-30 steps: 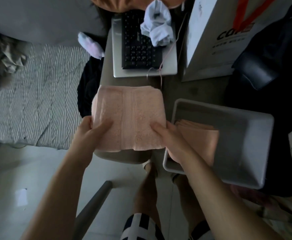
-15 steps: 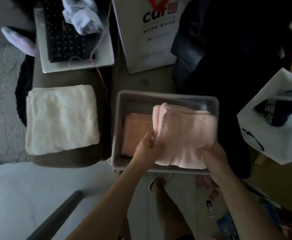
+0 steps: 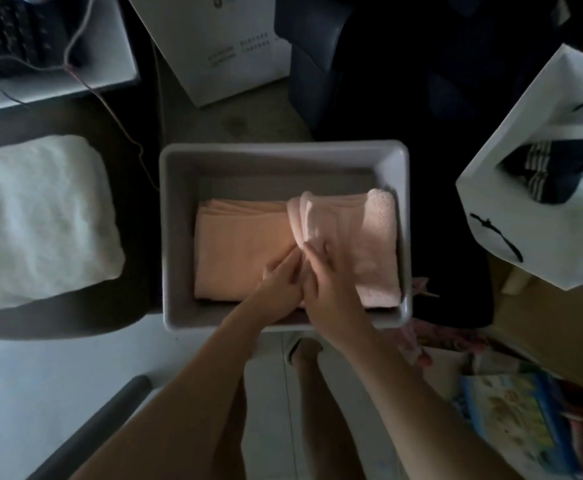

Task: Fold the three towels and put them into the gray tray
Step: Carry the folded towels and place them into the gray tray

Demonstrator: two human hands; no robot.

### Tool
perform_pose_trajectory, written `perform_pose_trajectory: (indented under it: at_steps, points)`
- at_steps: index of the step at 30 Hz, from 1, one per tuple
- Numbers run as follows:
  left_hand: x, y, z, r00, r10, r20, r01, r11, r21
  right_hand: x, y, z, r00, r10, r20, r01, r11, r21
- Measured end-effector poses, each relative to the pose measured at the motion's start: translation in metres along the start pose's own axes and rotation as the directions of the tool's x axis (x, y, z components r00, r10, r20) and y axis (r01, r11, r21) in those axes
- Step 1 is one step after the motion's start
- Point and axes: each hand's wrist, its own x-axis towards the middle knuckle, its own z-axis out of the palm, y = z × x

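Pink towel (image 3: 359,244) in the gray tray (image 3: 283,152) wants flattening: right hand (image 3: 331,275) presses open-palmed, left hand (image 3: 279,284) tucks its edge, grip unclear.

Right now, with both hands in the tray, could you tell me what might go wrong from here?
1. The pink towel stands on edge against the tray wall; when the right hand lets go, it may slump or unfold.
2. The left hand digs between it and the peach towel, which could ruck those folds.
3. The white towel looks bulky; little free room shows in the tray, so it may have to go on top.
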Motion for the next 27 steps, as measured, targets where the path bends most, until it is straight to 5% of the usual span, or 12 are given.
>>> perform_pose_trajectory:
  at_steps: [2, 4, 6, 9, 13, 16, 18, 21, 23, 27]
  points:
    - [0.006, -0.007, -0.009, 0.998, -0.036, 0.056, 0.032, 0.997, 0.075, 0.016, 0.009, 0.013, 0.997, 0.018, 0.074, -0.017, 1.0, -0.018]
    - [0.014, -0.008, -0.007, 0.997, 0.004, 0.075, -0.032, 0.926, 0.375, 0.028, 0.022, 0.025, 0.995, 0.054, 0.084, -0.041, 0.988, -0.147]
    - [0.018, -0.007, -0.001, 0.986, 0.158, 0.051, -0.15, 0.716, 0.682, 0.029, 0.03, 0.034, 0.995, 0.056, 0.077, -0.029, 0.949, -0.312]
    - [0.017, -0.014, -0.002, 0.961, 0.275, -0.01, -0.142, 0.525, 0.839, 0.024, 0.038, 0.043, 0.997, 0.057, 0.043, -0.034, 0.907, -0.419]
    - [0.009, -0.035, -0.02, 0.983, 0.144, -0.117, 0.01, 0.589, 0.808, 0.035, 0.028, 0.058, 0.987, 0.156, 0.042, -0.117, 0.87, -0.48]
    - [0.003, -0.035, -0.026, 0.949, 0.31, -0.051, -0.206, 0.737, 0.644, 0.047, 0.013, 0.066, 0.97, 0.209, 0.121, -0.141, 0.898, -0.417]
    - [-0.005, -0.036, -0.035, 0.91, 0.396, -0.123, -0.261, 0.778, 0.571, 0.046, 0.015, 0.058, 0.964, 0.149, 0.219, -0.077, 0.948, -0.308]
    - [-0.015, -0.047, -0.043, 0.88, 0.338, -0.334, -0.073, 0.791, 0.608, 0.027, 0.026, 0.031, 0.99, -0.045, 0.135, 0.061, 0.991, -0.115]
    - [-0.015, -0.052, -0.039, 0.939, 0.2, -0.28, 0.008, 0.801, 0.598, 0.016, 0.032, 0.023, 0.995, -0.093, 0.045, 0.098, 0.988, -0.118]
    - [0.012, -0.055, -0.032, 0.988, 0.136, -0.071, -0.036, 0.66, 0.751, 0.018, 0.032, 0.039, 0.982, 0.043, 0.182, 0.038, 0.909, -0.415]
